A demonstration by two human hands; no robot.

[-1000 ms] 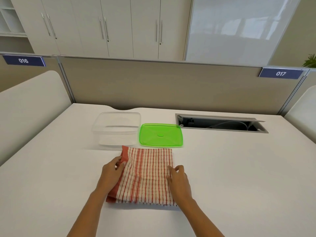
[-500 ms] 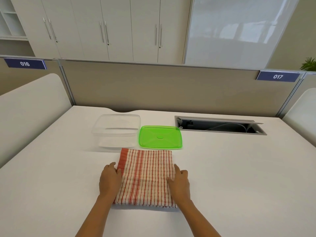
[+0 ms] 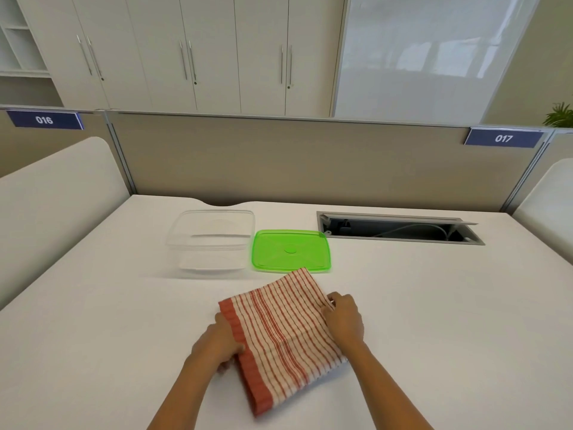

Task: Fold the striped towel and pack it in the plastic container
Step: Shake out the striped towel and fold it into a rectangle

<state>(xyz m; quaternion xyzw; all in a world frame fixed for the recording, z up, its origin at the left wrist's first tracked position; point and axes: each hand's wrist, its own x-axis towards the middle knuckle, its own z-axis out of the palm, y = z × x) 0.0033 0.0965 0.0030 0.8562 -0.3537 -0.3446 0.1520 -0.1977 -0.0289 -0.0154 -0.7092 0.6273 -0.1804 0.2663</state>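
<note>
My hands grip the folded striped towel (image 3: pixel 283 333) on the white table (image 3: pixel 434 305), which now lies turned at an angle, its far corner swung toward the green lid (image 3: pixel 290 250) and just overlapping the lid's near edge; half a second ago it sat square to me, flat and clear of the lid. My left hand (image 3: pixel 215 346) has closed on the towel's left edge beside the solid red hem, fingers tucked under the cloth and thumb on top, where before it lay flat with the palm down. My right hand (image 3: pixel 344 318) has shifted farther up the right edge and pinches the fabric between thumb and fingertips near the far right corner, where before it pressed flat on the near right part. The near corner of the towel now points toward me between my forearms.

The clear plastic container (image 3: pixel 212 240) stands open and empty on the far left of the towel, well apart from it, in the same spot as before. The green lid lies flat just to the right of the container, also unmoved. Farther right, the open cable hatch (image 3: pixel 400 228) is sunk into the table near the partition (image 3: pixel 279 162), which carries number signs 016 (image 3: pixel 45 120) and 017 (image 3: pixel 504 138).
</note>
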